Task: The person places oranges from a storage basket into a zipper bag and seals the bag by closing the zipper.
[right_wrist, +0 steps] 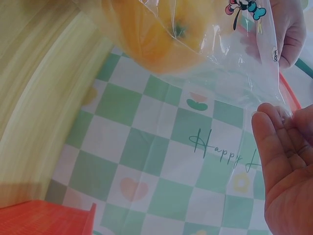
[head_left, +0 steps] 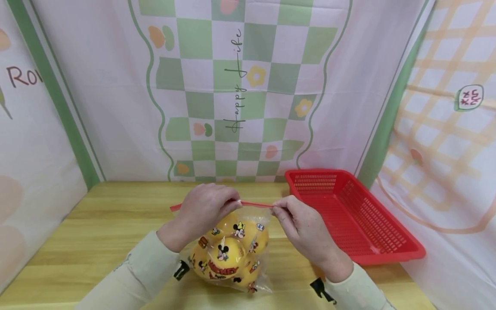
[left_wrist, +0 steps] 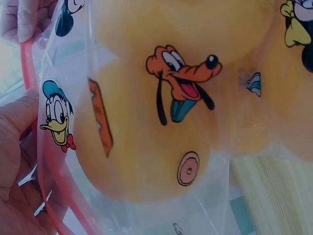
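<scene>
A clear zip bag point(head_left: 253, 249) printed with cartoon characters holds several round orange-yellow fruits point(head_left: 228, 252). Along its top runs a red zip strip point(head_left: 255, 204). My left hand point(head_left: 203, 209) pinches the strip near the middle, thumb and fingers on either side. At the bag's right top corner, my right hand point(head_left: 300, 226) pinches the end of the strip. One fruit point(right_wrist: 168, 36) shows its green stem end through the plastic in the right wrist view. Seen from the left wrist, the fruits point(left_wrist: 142, 161) press against the printed film.
A red plastic basket point(head_left: 337, 215) with slotted sides stands on the wooden table point(head_left: 97, 224), right of the bag. Behind the table hangs a green-and-white checked cloth point(head_left: 232, 99). More printed cloth point(head_left: 449, 142) closes off the right side.
</scene>
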